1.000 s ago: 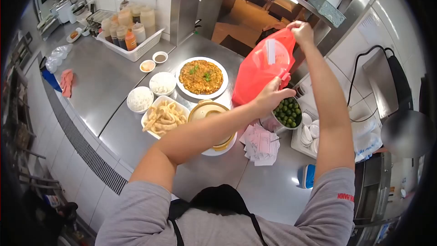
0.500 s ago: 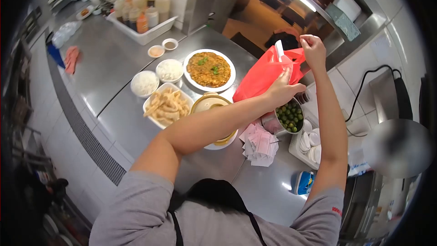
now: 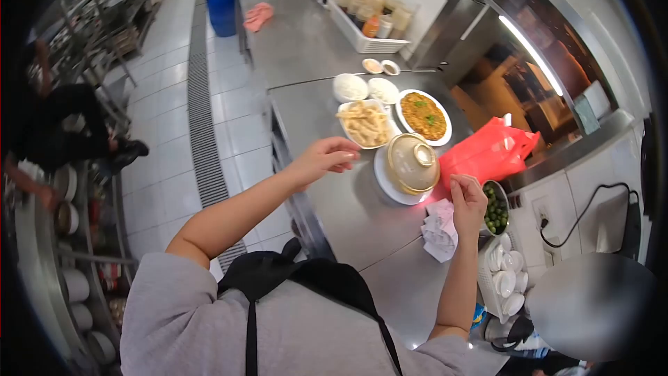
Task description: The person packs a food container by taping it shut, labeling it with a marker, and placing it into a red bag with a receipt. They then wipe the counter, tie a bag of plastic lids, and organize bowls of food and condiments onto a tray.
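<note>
One left hand (image 3: 325,159) of yours — empty, loosely wide — hangs near the bowl of fried strips (image 3: 366,125); the lidded pot (image 3: 412,163) sits on its plate (image 3: 384,182). Your right hand (image 3: 469,203) is narrow before the red bag (image 3: 490,152), contents unclear. No hold seems settled; a firm one calls for reaching closer.

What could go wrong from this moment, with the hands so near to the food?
The left hand is close to the pale food strips and might brush them. The lidded pot stands close beside the red bag; pulling the bag could perhaps nudge it. The right hand is near the paper slips and may scatter them.
</note>
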A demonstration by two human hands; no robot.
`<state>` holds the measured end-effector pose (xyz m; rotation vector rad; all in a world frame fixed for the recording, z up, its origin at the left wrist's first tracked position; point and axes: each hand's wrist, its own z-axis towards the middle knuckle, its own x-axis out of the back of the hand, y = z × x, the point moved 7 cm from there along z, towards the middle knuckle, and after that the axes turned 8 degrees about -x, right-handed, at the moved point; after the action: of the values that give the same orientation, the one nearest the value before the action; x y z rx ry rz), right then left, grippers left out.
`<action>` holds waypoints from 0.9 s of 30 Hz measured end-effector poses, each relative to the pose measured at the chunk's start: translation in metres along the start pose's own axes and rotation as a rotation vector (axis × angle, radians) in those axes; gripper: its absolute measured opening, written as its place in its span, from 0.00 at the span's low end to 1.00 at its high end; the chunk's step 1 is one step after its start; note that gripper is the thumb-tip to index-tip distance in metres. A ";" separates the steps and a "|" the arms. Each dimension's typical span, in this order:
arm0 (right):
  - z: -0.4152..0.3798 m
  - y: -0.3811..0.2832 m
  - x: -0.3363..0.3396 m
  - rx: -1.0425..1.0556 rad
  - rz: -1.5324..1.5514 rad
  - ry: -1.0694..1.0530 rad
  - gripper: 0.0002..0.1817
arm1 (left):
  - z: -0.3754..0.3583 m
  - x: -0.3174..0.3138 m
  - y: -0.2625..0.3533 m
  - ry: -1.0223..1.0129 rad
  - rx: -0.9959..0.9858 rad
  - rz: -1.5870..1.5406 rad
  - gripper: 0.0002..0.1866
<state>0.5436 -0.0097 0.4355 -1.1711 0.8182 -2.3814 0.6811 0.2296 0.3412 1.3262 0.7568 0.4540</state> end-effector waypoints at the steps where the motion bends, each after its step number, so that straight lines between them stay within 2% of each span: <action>1: -0.008 0.010 -0.011 -0.120 0.149 -0.016 0.05 | -0.022 0.018 -0.006 0.028 0.006 0.004 0.16; 2: -0.014 0.017 -0.021 -0.242 0.292 -0.037 0.05 | -0.043 0.039 -0.018 0.127 0.065 -0.012 0.15; 5: -0.024 0.004 -0.048 -0.348 0.470 -0.031 0.06 | -0.099 0.090 -0.046 0.321 0.162 -0.065 0.14; 8: -0.018 -0.015 -0.070 -0.338 0.498 -0.071 0.06 | -0.136 0.124 -0.072 0.452 0.217 -0.138 0.13; 9: -0.013 -0.018 -0.078 -0.363 0.558 -0.067 0.06 | -0.143 0.134 -0.080 0.486 0.233 -0.168 0.13; 15: 0.043 -0.052 -0.160 -0.335 0.457 -0.142 0.06 | -0.129 0.193 -0.112 0.577 0.231 -0.342 0.13; 19: 0.089 -0.088 -0.266 -0.349 0.375 -0.342 0.07 | -0.081 0.265 -0.132 0.565 0.189 -0.431 0.14; 22: 0.140 -0.087 -0.370 -0.328 0.286 -0.424 0.08 | -0.038 0.344 -0.137 0.590 0.196 -0.459 0.14; 25: 0.236 -0.083 -0.474 -0.252 0.225 -0.372 0.12 | -0.004 0.430 -0.141 0.636 0.243 -0.459 0.13; 26: 0.277 -0.091 -0.505 -0.143 0.139 -0.343 0.14 | 0.004 0.457 -0.139 0.652 0.228 -0.458 0.13; 27: 0.317 -0.106 -0.538 -0.212 0.017 -0.313 0.16 | 0.013 0.480 -0.137 0.646 0.254 -0.479 0.13</action>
<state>1.1097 0.2581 0.3385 -1.5623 0.9817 -2.0604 1.0038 0.5231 0.0973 1.1737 1.6713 0.4056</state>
